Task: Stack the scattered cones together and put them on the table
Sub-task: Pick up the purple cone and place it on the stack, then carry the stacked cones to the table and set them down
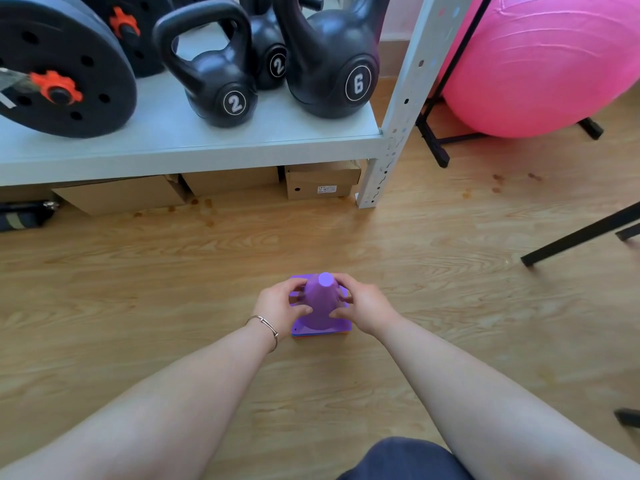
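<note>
A stack of cones stands upright on the wooden floor in front of me, a purple cone on top. Thin blue and orange base edges show under the purple square base. My left hand wraps the left side of the cone body, a bracelet on its wrist. My right hand grips the right side, fingers curled round the cone. Both hands touch the stack at mid height. No other loose cones are in view.
A grey metal shelf ahead carries black kettlebells and weight plates, with cardboard boxes beneath. A pink exercise ball sits at the right. Black legs slant in at the right edge.
</note>
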The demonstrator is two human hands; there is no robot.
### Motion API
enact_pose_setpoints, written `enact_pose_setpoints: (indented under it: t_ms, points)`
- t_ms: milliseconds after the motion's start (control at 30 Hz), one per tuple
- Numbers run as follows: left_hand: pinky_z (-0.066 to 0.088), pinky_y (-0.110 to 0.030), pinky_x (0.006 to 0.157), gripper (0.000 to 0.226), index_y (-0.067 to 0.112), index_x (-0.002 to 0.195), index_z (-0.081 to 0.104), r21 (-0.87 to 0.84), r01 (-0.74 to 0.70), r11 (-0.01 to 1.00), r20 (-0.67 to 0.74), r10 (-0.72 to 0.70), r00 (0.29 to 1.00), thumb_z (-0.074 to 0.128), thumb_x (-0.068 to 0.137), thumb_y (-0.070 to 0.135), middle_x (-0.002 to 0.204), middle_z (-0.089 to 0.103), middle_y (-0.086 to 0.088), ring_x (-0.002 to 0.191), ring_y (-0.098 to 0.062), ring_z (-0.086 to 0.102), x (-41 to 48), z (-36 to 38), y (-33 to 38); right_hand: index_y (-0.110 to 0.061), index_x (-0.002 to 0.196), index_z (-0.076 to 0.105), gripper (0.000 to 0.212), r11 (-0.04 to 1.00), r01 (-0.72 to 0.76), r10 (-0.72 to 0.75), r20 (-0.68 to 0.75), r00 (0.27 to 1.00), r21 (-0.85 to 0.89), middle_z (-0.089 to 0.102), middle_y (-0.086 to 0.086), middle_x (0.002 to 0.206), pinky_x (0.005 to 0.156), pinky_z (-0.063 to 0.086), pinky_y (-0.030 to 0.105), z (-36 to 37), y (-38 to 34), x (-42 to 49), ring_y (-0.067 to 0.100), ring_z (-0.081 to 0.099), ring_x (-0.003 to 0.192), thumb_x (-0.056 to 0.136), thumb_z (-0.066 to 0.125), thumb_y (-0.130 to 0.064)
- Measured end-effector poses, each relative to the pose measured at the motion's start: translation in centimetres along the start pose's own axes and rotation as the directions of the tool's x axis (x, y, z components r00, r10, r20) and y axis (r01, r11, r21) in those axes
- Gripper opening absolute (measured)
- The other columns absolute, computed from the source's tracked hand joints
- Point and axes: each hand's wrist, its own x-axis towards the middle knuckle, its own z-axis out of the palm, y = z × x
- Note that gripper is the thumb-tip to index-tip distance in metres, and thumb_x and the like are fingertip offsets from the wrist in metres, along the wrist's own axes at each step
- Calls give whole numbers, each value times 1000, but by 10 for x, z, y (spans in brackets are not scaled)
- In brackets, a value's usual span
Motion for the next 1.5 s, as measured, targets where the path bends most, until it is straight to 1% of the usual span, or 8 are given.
enact_pose_setpoints:
  t_ms: [167, 300, 467, 633, 800, 1100, 1267, 1500]
  points:
    - [48, -23, 89, 43, 19, 120, 65, -88, 56, 995, 0, -56, 998, 74, 79, 9, 110, 70, -1, 95, -12, 66, 2, -2, -14, -29, 141, 48, 74, 985, -29, 17, 70, 997, 170, 55, -3, 140, 98, 53, 36, -5, 15, 4, 16, 65, 112, 77, 73, -1]
    - [43, -23, 88, 27, 12, 118, 65, -85, 145, 986, -130, -156, 979, 60, 91, 18, 114, 70, -6, 101, -18, 63, 10, -5, -22, -8, 137, 51, 53, 933, -211, 236, -53, 970, 292, 53, 10, 141, 94, 47, 27, -11, 27, 3, 21, 64, 110, 87, 61, 3]
    - [36, -24, 88, 35, 10, 130, 54, -158, 322, 934, -133, -343, 930, 43, 99, 23, 130, 60, -10, 115, -25, 56, 12, 11, -19, 0, 125, 61, 36, 853, -449, 490, -115, 864, 265, 65, 16, 120, 98, 45, 36, 3, 38, 19, 28, 59, 113, 94, 58, -18]
    - [33, -30, 105, 46, 9, 144, 37, -164, 447, 879, 15, -451, 892, 33, 102, 27, 146, 45, -9, 132, -26, 45, 20, 26, -28, -12, 81, 66, 20, 825, -474, 512, -50, 858, 306, 65, 15, 91, 85, 51, 41, 23, 37, 33, 25, 57, 85, 92, 54, -23]
    - [32, -30, 106, 44, 10, 143, 38, -194, 526, 828, 58, -525, 849, 31, 102, 23, 146, 45, -10, 134, -28, 42, 25, 26, -39, -13, 71, 63, 23, 788, -520, 553, -7, 833, 329, 63, 12, 76, 63, 43, 30, 35, 45, 44, 23, 54, 73, 88, 48, -13]
    - [53, -43, 90, 38, 3, 105, 62, -264, 590, 763, 98, -588, 803, 41, 92, 32, 92, 66, -14, 87, -32, 63, 45, 32, -67, -6, 79, 66, 23, 734, -520, 541, 87, 836, 438, 64, 15, 81, 64, 44, 33, 44, 34, 37, 24, 57, 73, 90, 46, -11]
    - [43, -33, 72, 29, 7, 90, 65, -223, 600, 769, 106, -592, 799, 43, 95, 25, 93, 67, -19, 77, -29, 56, 33, 32, -68, -13, 61, 54, 35, 760, -509, 535, 56, 843, 404, 55, 6, 63, 54, 33, 27, 44, 28, 27, 18, 45, 59, 96, 52, -16]
    - [35, -26, 55, 23, 10, 91, 64, -325, 503, 801, 32, -522, 852, 41, 95, 12, 82, 60, -8, 69, -21, 49, 9, 26, -55, -9, 97, 62, 12, 757, -399, 469, -6, 883, 518, 64, 11, 91, 74, 44, 32, 36, 13, 20, 22, 56, 80, 96, 54, -18]
